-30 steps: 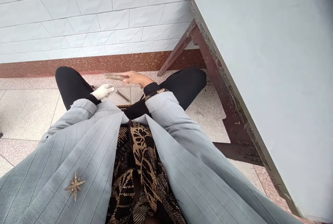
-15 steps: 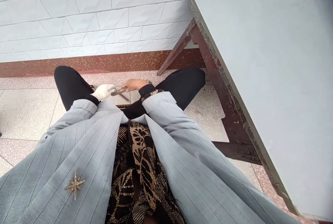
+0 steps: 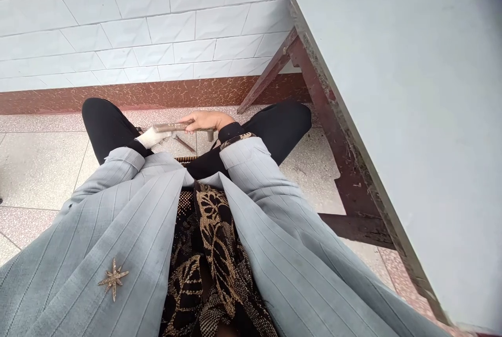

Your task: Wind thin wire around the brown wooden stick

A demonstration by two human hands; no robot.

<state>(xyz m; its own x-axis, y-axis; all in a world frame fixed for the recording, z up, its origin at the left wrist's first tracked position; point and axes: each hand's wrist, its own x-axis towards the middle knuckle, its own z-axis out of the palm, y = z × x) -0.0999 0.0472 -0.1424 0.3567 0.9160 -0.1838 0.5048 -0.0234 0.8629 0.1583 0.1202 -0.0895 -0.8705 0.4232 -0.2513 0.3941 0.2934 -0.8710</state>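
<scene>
My right hand (image 3: 207, 119), bare, is wrapped round a rough brown bar-like tool (image 3: 167, 127). Its long end points left and passes over my left hand; a short stub (image 3: 210, 136) hangs below the right fingers. What kind of tool it is I cannot make out. A white knit glove covers my left hand (image 3: 151, 138), which is closed and partly hidden by the bar. From the glove's fingertips a thin brown stick (image 3: 184, 143) slants down to the right, low over the floor between my legs.
My bent legs, in black trousers (image 3: 102, 125), frame the work area. On the right stands a table with a pale top (image 3: 392, 76) and dark red wooden legs (image 3: 270, 70). A white tiled wall (image 3: 137, 8) with a brown skirting band (image 3: 137, 95) rises ahead. Speckled tiles (image 3: 43, 159) cover the floor.
The bar in my right hand swung down to the gloved hand, then rose again and now lies across above the glove. My left hand and the stick have barely moved.
</scene>
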